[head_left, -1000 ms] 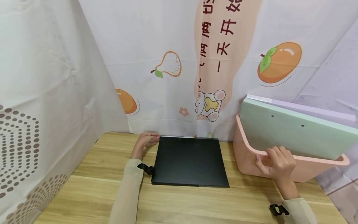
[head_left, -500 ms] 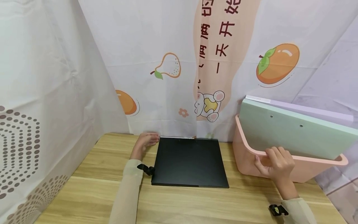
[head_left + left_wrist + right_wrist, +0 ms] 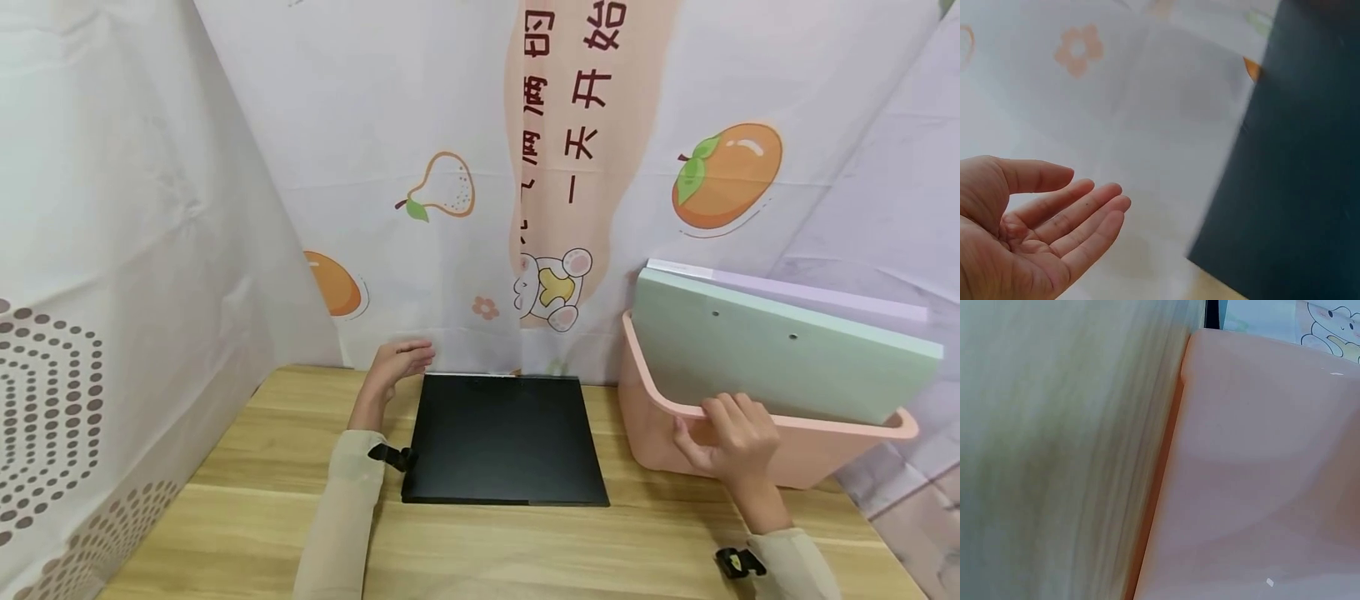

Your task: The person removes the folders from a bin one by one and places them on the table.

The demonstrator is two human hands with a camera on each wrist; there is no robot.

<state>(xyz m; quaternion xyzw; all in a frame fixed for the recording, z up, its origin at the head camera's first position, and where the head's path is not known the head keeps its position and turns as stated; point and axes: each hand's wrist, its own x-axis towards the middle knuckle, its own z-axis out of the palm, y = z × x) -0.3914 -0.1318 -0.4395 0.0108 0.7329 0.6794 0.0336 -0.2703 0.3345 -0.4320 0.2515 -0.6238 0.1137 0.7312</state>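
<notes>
A flat black folder (image 3: 506,442) lies on the table. Just beyond its far left corner, my left hand (image 3: 399,367) is raised with fingers extended, apart from the folder. In the left wrist view that hand (image 3: 1054,231) shows its palm, with nothing in it, and the dark folder (image 3: 1291,162) to its right. My right hand (image 3: 738,437) grips the front rim of a pink storage bin (image 3: 813,454), fingers curled over the edge by the handle hole. A mint green file folder (image 3: 787,358) and a lilac one (image 3: 825,296) lean inside the bin. The right wrist view shows the bin wall (image 3: 1260,456), not the hand.
The wooden table (image 3: 480,550) ends at a printed cloth curtain (image 3: 450,275) behind the folder. Another curtain with a dotted pattern (image 3: 52,417) hangs on the left. The bin stands at the table's right rear.
My left hand has lifted slightly away from the black folder's corner. The right hand keeps its grip on the bin. The whole head view has shifted a little.
</notes>
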